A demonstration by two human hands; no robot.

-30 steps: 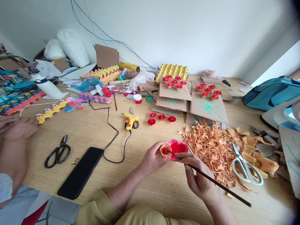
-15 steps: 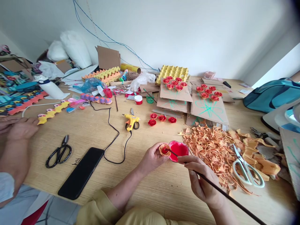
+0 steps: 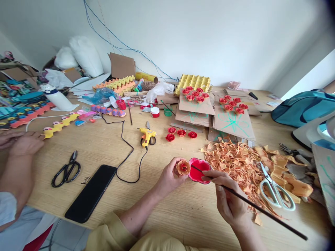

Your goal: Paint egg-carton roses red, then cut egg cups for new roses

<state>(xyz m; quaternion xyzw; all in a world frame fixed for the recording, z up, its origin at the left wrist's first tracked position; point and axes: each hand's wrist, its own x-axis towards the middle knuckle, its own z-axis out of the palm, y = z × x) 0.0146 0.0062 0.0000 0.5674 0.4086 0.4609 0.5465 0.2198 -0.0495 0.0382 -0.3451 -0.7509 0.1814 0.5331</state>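
Right hand (image 3: 231, 200) curled, perhaps touching dish (image 3: 200, 160).

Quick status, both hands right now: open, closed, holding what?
Left hand: closed, holding an orange flower with a red centre.
Right hand: closed, holding a brush, its tip at the dish of red paint.
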